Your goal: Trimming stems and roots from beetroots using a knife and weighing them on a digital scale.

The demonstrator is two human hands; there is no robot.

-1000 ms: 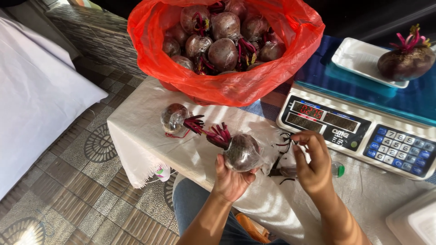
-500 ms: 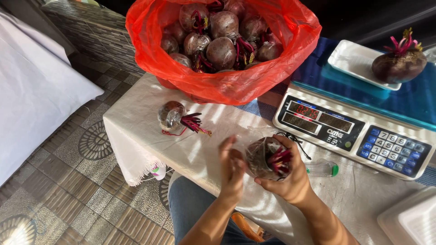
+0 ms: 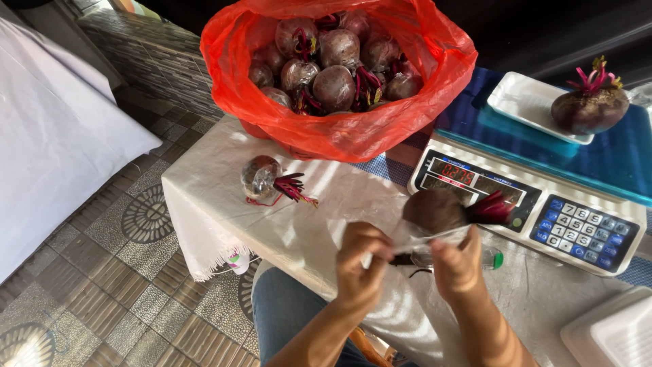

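Since half a second ago both hands have parted: then they cupped the beet between them, now it sits above them, its pink stalks pointing right. The left hand [image 3: 361,261] and right hand [image 3: 456,264] each pinch an edge of the clear wrap [image 3: 426,236] stretched between them, each grip pressed together on the film. The beet [image 3: 435,211] rests on or in that wrap, just in front of the scale [image 3: 584,228]; how far the film goes round it is hard to make out. A dark thing and a green-capped thing below the wrap are mostly hidden by the hands. Both forearms are cut off by the lower edge, and a knee in jeans shows under the cloth-covered desk [image 3: 204,197].

Further left on the desk lies a wrapped beet [image 3: 262,178], well apart. Beyond it stands the red bag [image 3: 326,132] full of beets, only the upper ones visible. Far right, a white tray [image 3: 526,105] bears one beet, cut off partly by the frame.
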